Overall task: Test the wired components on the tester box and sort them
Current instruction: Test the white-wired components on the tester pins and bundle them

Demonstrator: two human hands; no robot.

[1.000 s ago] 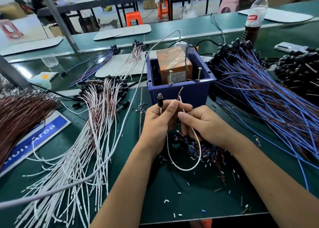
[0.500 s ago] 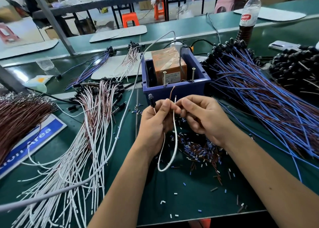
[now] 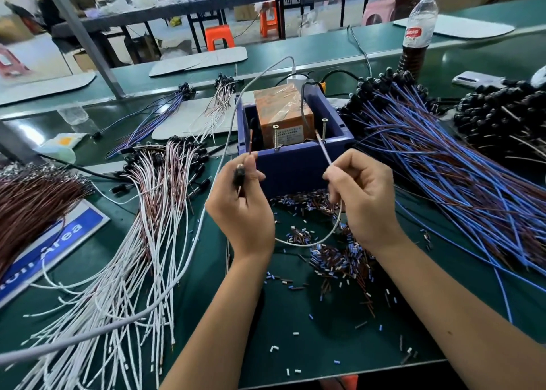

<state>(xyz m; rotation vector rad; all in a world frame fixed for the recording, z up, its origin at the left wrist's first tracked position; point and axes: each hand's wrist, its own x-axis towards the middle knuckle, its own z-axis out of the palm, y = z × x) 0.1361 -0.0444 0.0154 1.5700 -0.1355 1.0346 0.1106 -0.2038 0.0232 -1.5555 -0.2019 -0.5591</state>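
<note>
my hands have pulled apart since a moment ago, when both leads sat bunched between them. now my left hand (image 3: 240, 203) pinches the black component body and the brown lead (image 3: 250, 141), whose bare tip stands just above my thumb, short of the left screw (image 3: 276, 137). my right hand (image 3: 362, 200) pinches the white lead (image 3: 324, 150), its tip up beside the right screw (image 3: 324, 129) on the tester box (image 3: 298, 168); i cannot tell if it touches. the white wire loops slack below both grips. i judge the test contact is about to be made, sorting still ahead.
</note>
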